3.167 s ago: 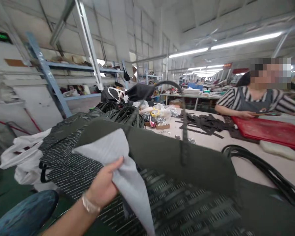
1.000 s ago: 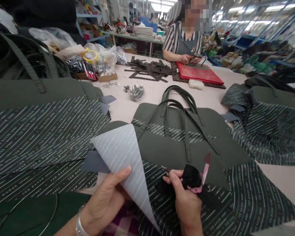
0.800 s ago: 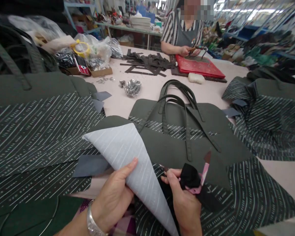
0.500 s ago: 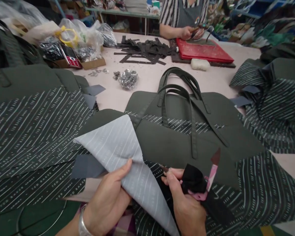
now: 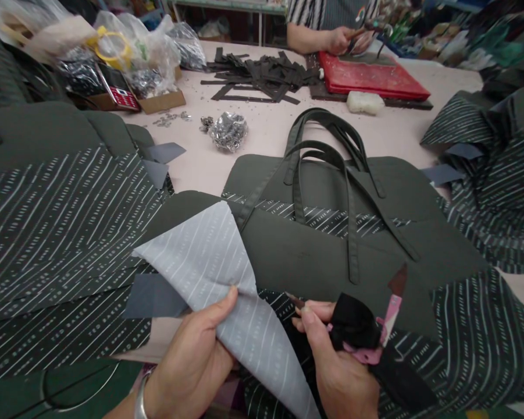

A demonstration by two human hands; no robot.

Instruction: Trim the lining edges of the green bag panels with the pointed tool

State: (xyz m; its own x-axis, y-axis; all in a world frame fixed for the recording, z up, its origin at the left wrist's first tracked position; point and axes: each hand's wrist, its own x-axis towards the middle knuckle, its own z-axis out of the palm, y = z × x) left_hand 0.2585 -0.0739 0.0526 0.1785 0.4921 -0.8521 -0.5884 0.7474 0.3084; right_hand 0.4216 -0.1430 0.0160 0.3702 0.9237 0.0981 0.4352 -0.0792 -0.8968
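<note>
A dark green bag panel (image 5: 314, 256) with white dashed stripes and strap handles (image 5: 331, 145) lies on the table in front of me. My left hand (image 5: 192, 366) pinches its folded-back corner, showing the pale grey underside (image 5: 213, 267). My right hand (image 5: 335, 366) is closed on a small tool with a pink handle wrapped in black cloth (image 5: 357, 331); its tip sits at the fabric edge beside the fold.
Stacks of similar striped panels lie at left (image 5: 61, 215) and right (image 5: 497, 174). Farther back are a bag of metal fittings (image 5: 229, 129), a cardboard tray with a red phone (image 5: 122, 96), dark strips (image 5: 262, 75) and a red mat (image 5: 370, 75) where another person's hands work.
My view swung from the room down to the table and my right hand came in with the tool. Over the last second my left thumb slid slightly along the folded corner.
</note>
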